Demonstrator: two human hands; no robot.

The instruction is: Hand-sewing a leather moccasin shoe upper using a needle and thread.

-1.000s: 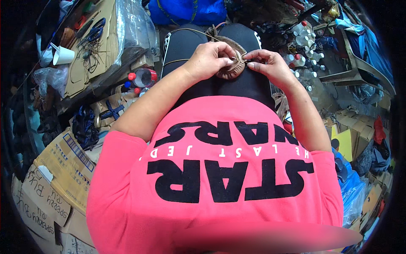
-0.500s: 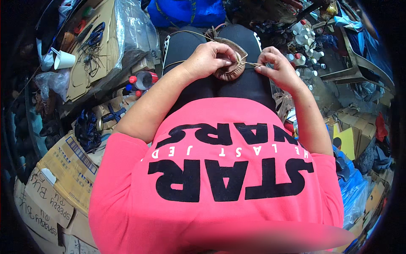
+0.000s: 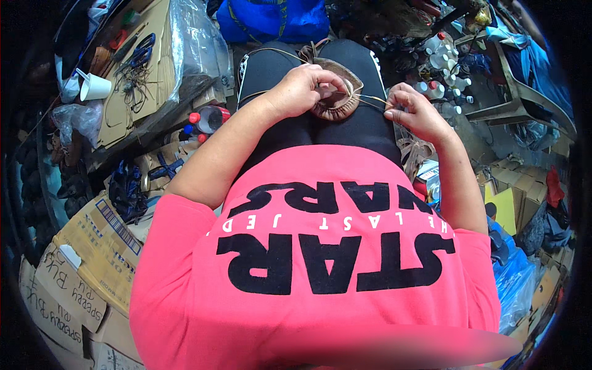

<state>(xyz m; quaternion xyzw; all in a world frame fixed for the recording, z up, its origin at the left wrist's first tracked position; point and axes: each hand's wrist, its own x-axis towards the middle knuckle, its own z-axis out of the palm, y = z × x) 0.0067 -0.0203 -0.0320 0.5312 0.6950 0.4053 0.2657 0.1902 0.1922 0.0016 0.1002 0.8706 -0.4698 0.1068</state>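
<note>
On my dark-trousered lap lies a brown shoe upper (image 3: 338, 113), moccasin-like, its rounded toe gathered into puckers along the rim. My left hand (image 3: 301, 88) holds it at the opening; its fingers curl over into the inside, so the tips are partly hidden. Off to the right, my right hand (image 3: 418, 112) is closed in a pinch on a thin tan thread (image 3: 372, 98). That thread runs taut from the gathered rim to my fingers. More cord loops across my left thigh. Whether a needle is present is too small to tell.
Flattened cardboard (image 3: 148, 68) with scissors (image 3: 143, 48) and loose cords lies at the left, beside a white cup (image 3: 94, 86). A blue bag (image 3: 271, 21) sits ahead. Several white bottles (image 3: 441, 58) and a plastic chair (image 3: 524, 111) stand at the right.
My right hand has moved slightly right and down, away from the shoe upper, and more thread shows between them. My left hand stays at the opening.
</note>
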